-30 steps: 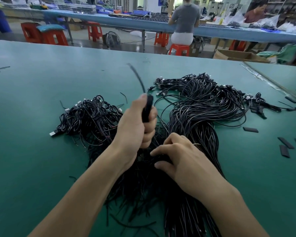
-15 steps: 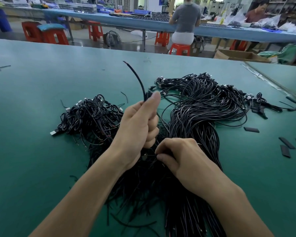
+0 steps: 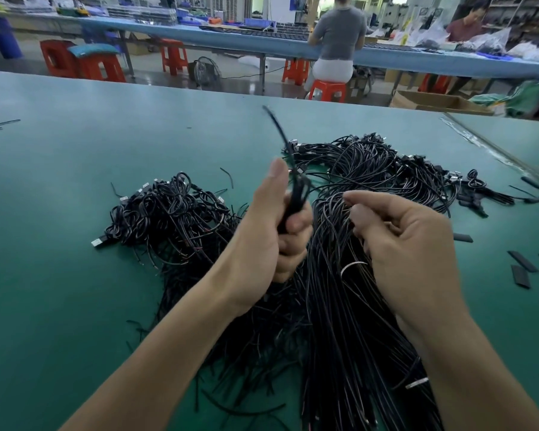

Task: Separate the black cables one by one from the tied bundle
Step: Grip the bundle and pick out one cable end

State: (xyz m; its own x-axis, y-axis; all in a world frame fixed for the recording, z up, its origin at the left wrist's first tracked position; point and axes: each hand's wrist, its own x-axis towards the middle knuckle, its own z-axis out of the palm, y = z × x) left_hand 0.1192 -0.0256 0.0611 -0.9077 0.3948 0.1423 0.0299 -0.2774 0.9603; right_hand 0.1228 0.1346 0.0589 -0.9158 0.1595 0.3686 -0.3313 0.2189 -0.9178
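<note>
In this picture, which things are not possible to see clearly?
Head view:
- Tip of the cable in the left hand: motion blur.
- Number of cables gripped: its fingers cover them.
- Whether the right hand pinches anything: blurred, against black cables.
- Bundle near end: cut by bottom edge.

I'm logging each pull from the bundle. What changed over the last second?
The right hand lifted up off the tied bundle, where it had been picking at the cables; whether it now pinches one is unclear. The left hand still grips its black cable, end pointing up. The separated pile on the left stayed put.
</note>
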